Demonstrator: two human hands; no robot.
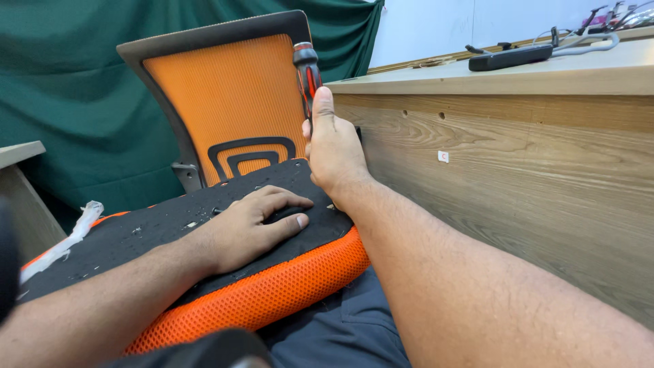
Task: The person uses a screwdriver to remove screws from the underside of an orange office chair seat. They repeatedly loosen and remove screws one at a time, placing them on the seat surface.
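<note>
Two hands busy: right hand (332,146) fisted around red-black screwdriver (307,73), upright over black underside of seat (136,235). Left hand (248,225) flat, fingers spread, pinning seat on lap. Keep shaft vertical, press firmly. Orange backrest (225,102) behind, wooden desk (518,170) right.

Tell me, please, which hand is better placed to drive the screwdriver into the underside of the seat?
The right hand, probably: it already grips the screwdriver upright at the back edge of the black seat underside. The left hand lies flat on that panel, seemingly steadying it.
</note>
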